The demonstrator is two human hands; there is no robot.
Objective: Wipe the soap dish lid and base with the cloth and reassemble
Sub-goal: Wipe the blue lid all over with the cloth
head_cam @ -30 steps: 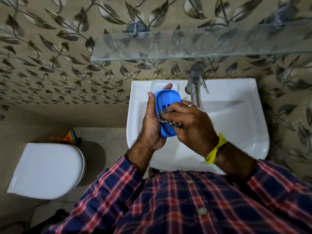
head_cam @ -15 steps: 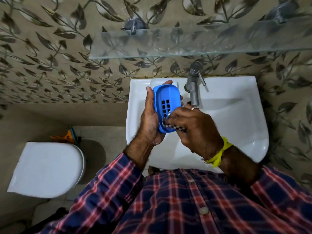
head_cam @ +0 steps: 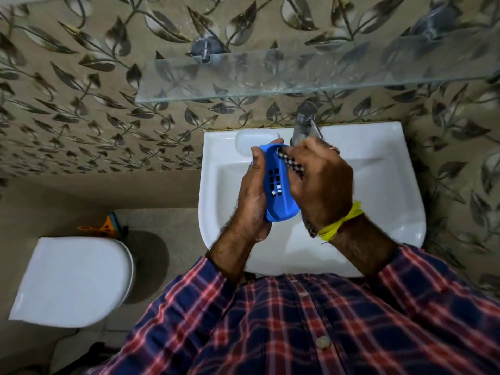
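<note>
A blue soap dish part [head_cam: 276, 193] with a grid of square drain holes stands on edge over the white basin. My left hand [head_cam: 253, 196] grips it from the left, thumb over its upper rim. My right hand [head_cam: 322, 180] holds a black-and-white checked cloth [head_cam: 293, 165] and presses it against the dish's upper inner end. A tail of the cloth hangs out below my right wrist. The other soap dish part is not visible.
The white sink [head_cam: 378, 185] sits against a leaf-patterned wall, with a steel tap [head_cam: 304, 123] right behind my right hand. A glass shelf [head_cam: 311, 74] juts out above. A closed white toilet [head_cam: 73, 280] stands at the left, with an orange brush [head_cam: 107, 226] behind it.
My right hand slid the cloth from the dish's lower end up to its top end. The dish has tilted a little, and its lower half with the drain holes now shows.
</note>
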